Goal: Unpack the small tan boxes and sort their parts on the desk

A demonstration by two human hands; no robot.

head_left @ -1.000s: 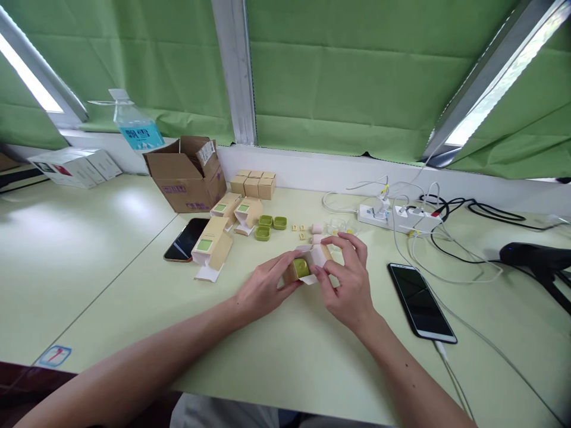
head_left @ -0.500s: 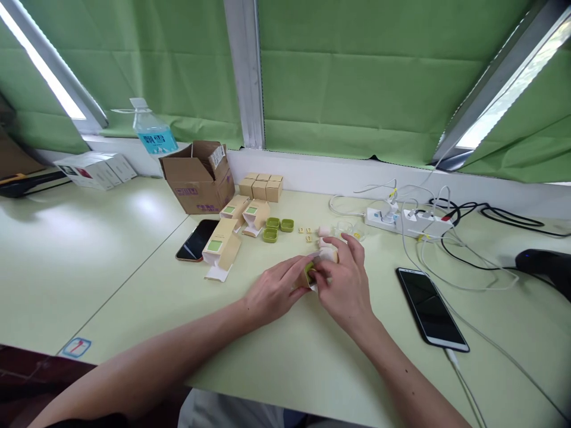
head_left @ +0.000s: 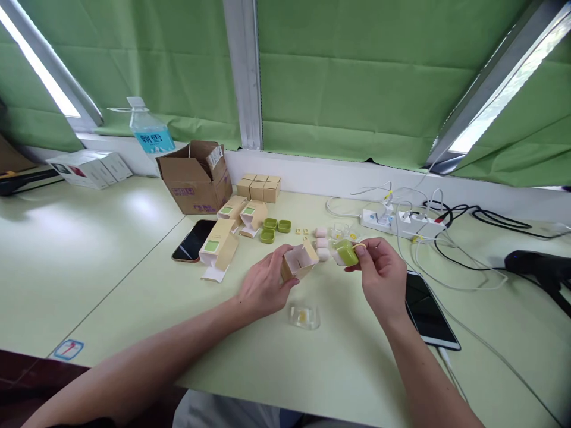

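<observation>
My left hand (head_left: 266, 282) is wrapped around a small open cardboard box (head_left: 298, 264), its mouth facing up and right. My right hand (head_left: 384, 276) pinches a small green case (head_left: 345, 253) with a yellow loop; something clear or whitish covers its left side. On the table below the box lies a clear plastic insert (head_left: 305, 317) with a yellow piece inside. Between the hands, further back, are pale pink rounded pieces (head_left: 322, 244) in a column. Tiny yellow parts (head_left: 306, 231) sit beside them, left of which are three green square cups (head_left: 284, 226).
Opened small boxes (head_left: 219, 246) stand at the left, near a black phone (head_left: 194, 241). Behind them are a brown carton (head_left: 196, 184) and closed small boxes (head_left: 259, 188). To the right are a power strip (head_left: 401, 224) with tangled cables and a charging phone (head_left: 430, 309).
My right hand has moved right and away from the box, bringing out the green case. The clear plastic insert now shows on the table. The box is tilted with its mouth in view.
</observation>
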